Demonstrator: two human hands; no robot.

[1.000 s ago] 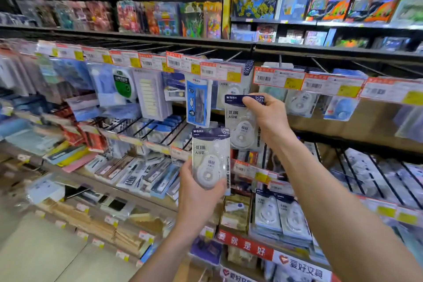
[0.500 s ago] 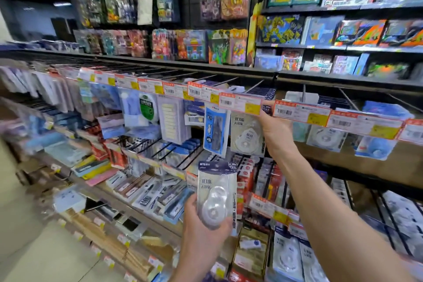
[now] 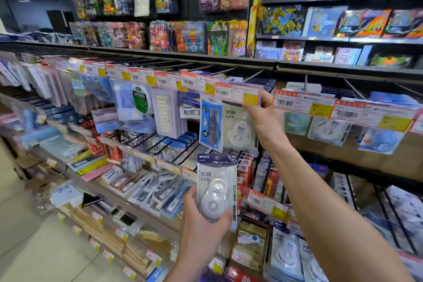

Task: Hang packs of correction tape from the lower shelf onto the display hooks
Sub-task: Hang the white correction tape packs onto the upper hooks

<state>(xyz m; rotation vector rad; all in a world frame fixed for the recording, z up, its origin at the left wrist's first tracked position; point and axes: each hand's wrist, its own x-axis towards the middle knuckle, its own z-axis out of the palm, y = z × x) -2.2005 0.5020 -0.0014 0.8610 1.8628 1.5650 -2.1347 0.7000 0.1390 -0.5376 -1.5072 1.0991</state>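
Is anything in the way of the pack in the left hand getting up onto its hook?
Yes. Above the held pack, the price tag covers the hook's tip, the right hand holds that tag, and a hung pack dangles underneath.

Dark stocked shelves point(image 3: 160, 54), pale tiled floor point(image 3: 20, 224)

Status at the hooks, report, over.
Left hand grips one correction tape pack, low. Right hand up at price tag, grip hidden. Second pack hangs beneath.
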